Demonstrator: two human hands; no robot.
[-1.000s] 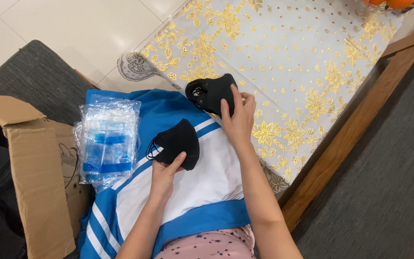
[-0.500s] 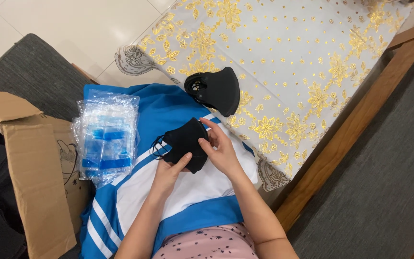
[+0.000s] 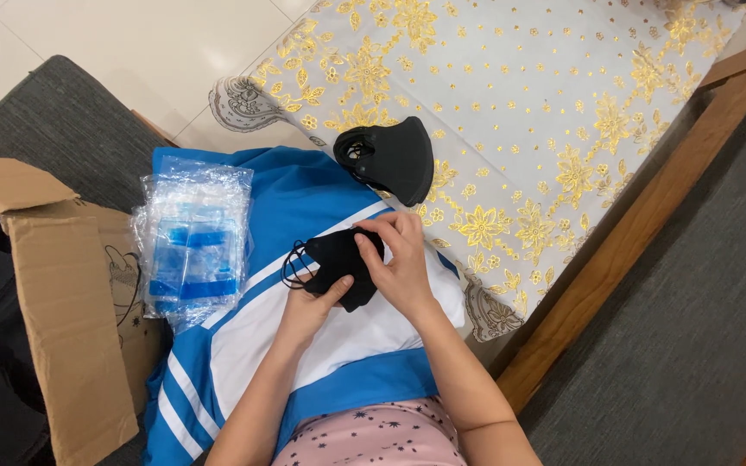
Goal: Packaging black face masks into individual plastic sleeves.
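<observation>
both hands, left hand (image 3: 308, 306) and right hand (image 3: 403, 263), grip a black face mask (image 3: 338, 259) over blue-white cloth (image 3: 304, 203)

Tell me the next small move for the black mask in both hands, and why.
Probably fold it flat: the left hand and right hand both pinch the black mask over the blue-and-white cloth, its ear loops loose at the left.

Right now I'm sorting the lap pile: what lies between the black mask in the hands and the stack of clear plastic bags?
In the head view, only the blue-and-white cloth lies between the held black mask and the clear plastic bags.
</observation>
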